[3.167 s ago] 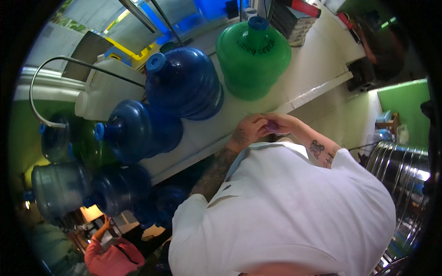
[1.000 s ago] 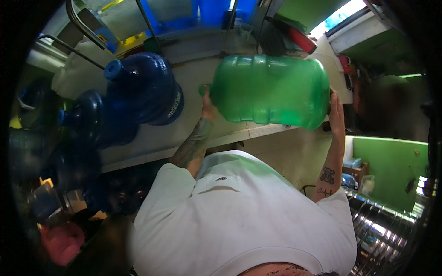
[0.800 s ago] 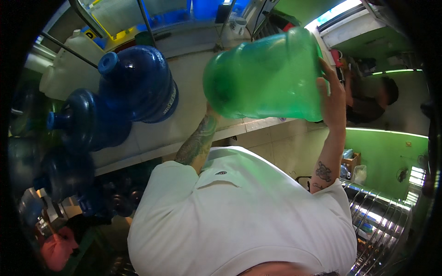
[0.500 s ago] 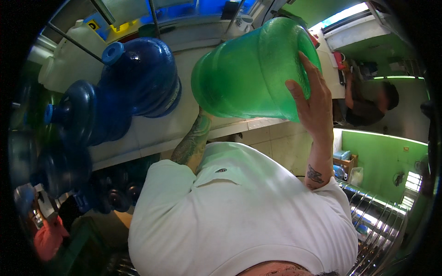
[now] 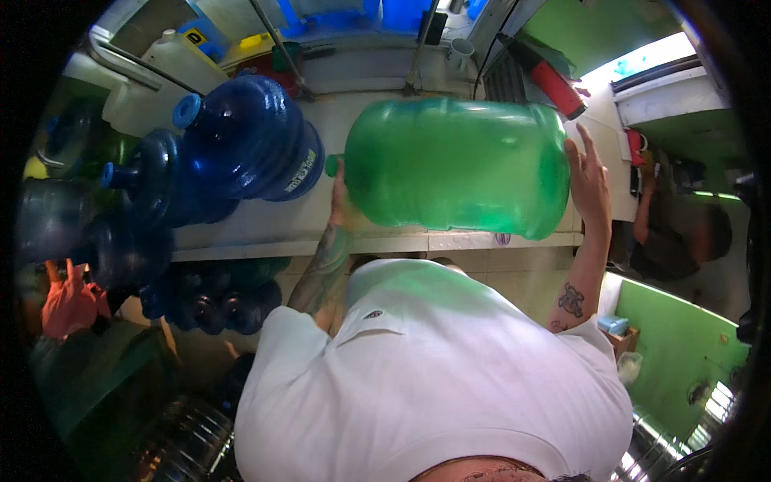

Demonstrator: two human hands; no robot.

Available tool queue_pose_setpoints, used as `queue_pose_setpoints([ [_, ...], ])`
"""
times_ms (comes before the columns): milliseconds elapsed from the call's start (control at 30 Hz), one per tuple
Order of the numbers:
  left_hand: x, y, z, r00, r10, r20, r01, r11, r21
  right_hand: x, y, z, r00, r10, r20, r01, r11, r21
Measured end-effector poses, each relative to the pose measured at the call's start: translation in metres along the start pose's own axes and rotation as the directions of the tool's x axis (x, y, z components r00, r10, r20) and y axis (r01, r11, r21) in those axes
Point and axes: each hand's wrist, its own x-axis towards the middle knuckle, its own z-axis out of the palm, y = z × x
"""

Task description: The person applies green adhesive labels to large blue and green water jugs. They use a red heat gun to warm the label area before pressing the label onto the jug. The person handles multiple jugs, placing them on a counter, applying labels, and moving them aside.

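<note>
A large translucent green water jug (image 5: 458,169) lies sideways in front of me, its capped neck to the left and its base to the right. My left hand (image 5: 340,197) is closed at the neck end, beside the green cap (image 5: 332,165); the jug partly hides its fingers. At the base, my right hand (image 5: 590,181) has its fingers stretched out and apart, with the thumb against the jug. Whether the jug rests on the white counter (image 5: 281,229) or is held just above it, I cannot tell.
Blue water jugs (image 5: 241,136) crowd the counter's left side, several more below it. A white container (image 5: 181,64) stands behind them. Toward the back are metal posts (image 5: 277,44), a white mug (image 5: 459,53) and a red cylindrical object (image 5: 560,90). Another person (image 5: 683,237) is at the right.
The green jug has turned from tilted to nearly level, bringing its cap and my left hand into view. My right hand has shifted right, from over the base's rim to beside it.
</note>
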Motion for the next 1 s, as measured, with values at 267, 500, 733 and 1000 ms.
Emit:
queue_pose_setpoints([
  [267,-0.028,0.082,0.113,0.712,0.672,0.203,-0.555,0.361,0.749,0.097,0.193,0.263,0.641,0.040,0.766,-0.574,0.688,0.445],
  [500,-0.033,0.024,0.182,0.523,0.645,0.557,-0.329,-0.450,0.830,0.229,0.117,0.407,0.839,-0.275,0.470,0.158,0.949,0.272],
  [733,-0.019,0.012,0.194,0.564,0.691,0.452,-0.252,-0.377,0.891,0.304,0.102,0.472,0.685,-0.473,0.554,0.498,0.859,0.118],
  [1000,-0.014,0.020,0.196,0.574,0.674,0.465,-0.323,-0.336,0.885,0.322,0.044,0.394,0.679,-0.327,0.657,0.303,0.940,0.155],
])
